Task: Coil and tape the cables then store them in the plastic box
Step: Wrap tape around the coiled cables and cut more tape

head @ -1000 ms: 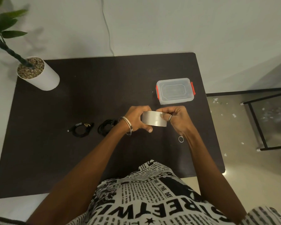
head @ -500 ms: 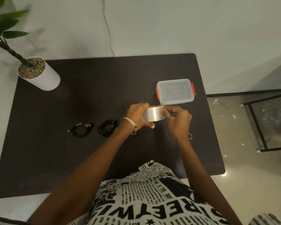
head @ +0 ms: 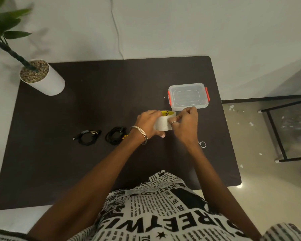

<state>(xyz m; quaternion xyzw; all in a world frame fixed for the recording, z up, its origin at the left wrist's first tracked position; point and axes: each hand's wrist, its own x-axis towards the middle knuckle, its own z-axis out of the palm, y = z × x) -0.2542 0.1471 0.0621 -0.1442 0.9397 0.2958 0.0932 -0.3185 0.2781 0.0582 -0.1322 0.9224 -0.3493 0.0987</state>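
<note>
A roll of clear tape [head: 162,123] with a yellow core is held above the dark table [head: 94,105]. My left hand [head: 147,123] grips the roll from the left. My right hand [head: 186,125] has its fingers curled against the roll's right side, pinching at its surface near the top edge. Two black coiled cables lie to the left: one [head: 88,137] farther left, one [head: 116,137] close to my left wrist. The clear plastic box [head: 188,96] with orange clips stands lidded just beyond my hands.
A white pot with a plant [head: 42,77] stands at the table's far left corner. A small ring-shaped item [head: 202,144] lies on the table right of my right wrist. A black metal frame [head: 276,129] stands on the floor at right.
Both hands have carried the tape roll farther from me, toward the box. The roll has tilted so its yellow core shows. My right hand's fingers have moved to the roll's top edge.
</note>
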